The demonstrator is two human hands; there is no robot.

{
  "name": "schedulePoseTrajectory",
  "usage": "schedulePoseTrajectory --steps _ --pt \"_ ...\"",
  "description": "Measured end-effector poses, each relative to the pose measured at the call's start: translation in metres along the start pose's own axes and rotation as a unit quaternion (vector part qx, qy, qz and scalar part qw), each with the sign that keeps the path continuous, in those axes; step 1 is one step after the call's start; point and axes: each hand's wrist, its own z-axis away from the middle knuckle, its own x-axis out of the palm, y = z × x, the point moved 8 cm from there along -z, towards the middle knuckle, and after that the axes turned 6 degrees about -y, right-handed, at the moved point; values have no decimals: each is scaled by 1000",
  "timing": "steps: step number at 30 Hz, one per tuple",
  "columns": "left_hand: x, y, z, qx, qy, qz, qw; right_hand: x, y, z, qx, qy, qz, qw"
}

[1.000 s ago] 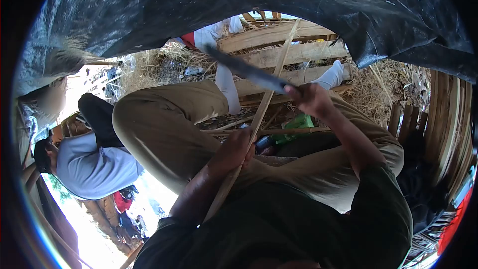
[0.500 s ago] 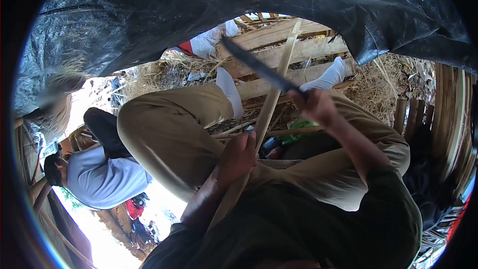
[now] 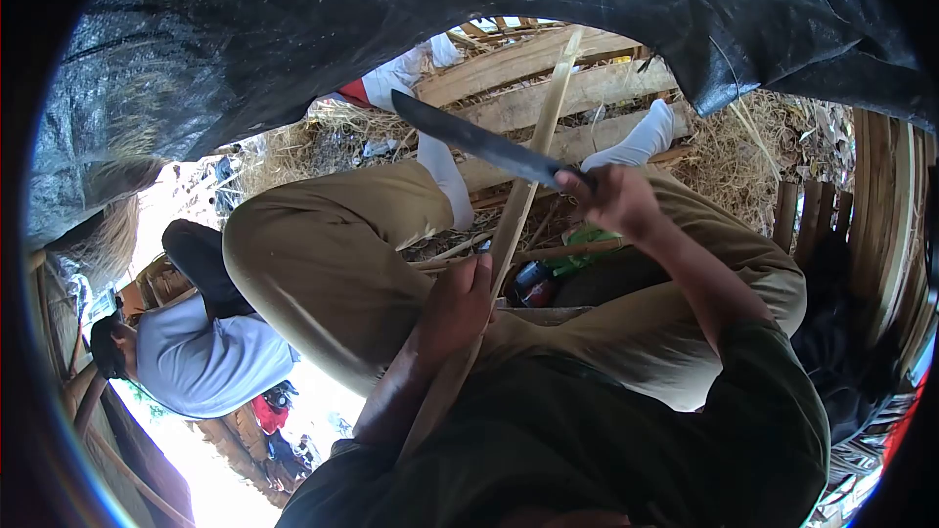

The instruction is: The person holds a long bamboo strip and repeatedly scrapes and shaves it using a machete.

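My left hand (image 3: 458, 303) is closed around the lower part of a long bamboo strip (image 3: 528, 161), which slants from my torso up and away between my knees. In my right hand (image 3: 618, 201) is the handle of a machete (image 3: 469, 140) with a broad dark blade. The blade points to the upper left and crosses the strip's upper half; whether its edge touches the strip I cannot tell. The strip's lower end runs along my left forearm against my shirt.
Wooden slats (image 3: 509, 78) lie past my socked feet, with straw around them. A black tarp (image 3: 411, 0) hangs low overhead. Under my legs are a green bag (image 3: 577, 252) and a dark bottle (image 3: 533, 284). Another person (image 3: 201, 352) sits at the left. Upright slats (image 3: 880, 215) stand at the right.
The machete blade has swung down and to the left across the bamboo strip. My right hand has shifted slightly, and the left still grips the strip.
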Motion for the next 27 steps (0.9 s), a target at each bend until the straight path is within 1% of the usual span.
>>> schedulePoseTrajectory --steps 1,2,5,6,7,9,10,13,15,16,18,19,20,22,24,25,26,27 --pt "-2 2 -1 1 2 -3 1000 -3 6 -3 -12 22 81 996" --pt "-2 3 -1 1 3 -4 1000 -13 3 1 -41 114 175 977" --pt "-3 9 -5 59 34 -73 995 12 0 20 -27 202 239 949" --pt "-1 7 -4 45 30 -51 997 5 -14 19 -2 125 31 992" --pt "-2 7 -3 31 26 -33 999 8 -8 12 20 68 -33 997" --pt "0 0 1 3 12 -13 1000 15 4 1 85 -36 -152 984" --pt "-1 2 -3 2 9 -7 1000 6 21 -10 100 -36 -109 988" --pt "0 2 -8 23 10 -16 1000 -2 13 -5 89 19 -72 993" --pt "1 5 -9 33 10 -14 999 20 -13 7 114 -68 -228 965" --pt "0 8 -8 30 9 -8 999 6 -25 4 48 -21 -187 981" --pt "1 5 -6 6 -1 3 1000 -13 -51 10 -78 74 -109 988" --pt "1 3 -7 -9 -4 14 1000 -15 -53 11 -108 111 16 988" --pt "1 2 -8 -22 -6 24 999 -16 -45 9 -137 149 143 969" --pt "0 3 -6 -24 -6 21 999 -17 -12 2 -99 164 203 960" --pt "-1 5 -8 -13 -7 3 1000 1 -29 12 -134 200 352 904" --pt "-1 3 -11 -3 -7 -12 1000 7 -26 8 -67 65 76 993" --pt "1 3 -13 5 -7 -28 1000 14 -22 13 54 3 -197 979" --pt "2 2 -12 -12 -8 -14 1000 1 -28 14 15 54 -108 993"
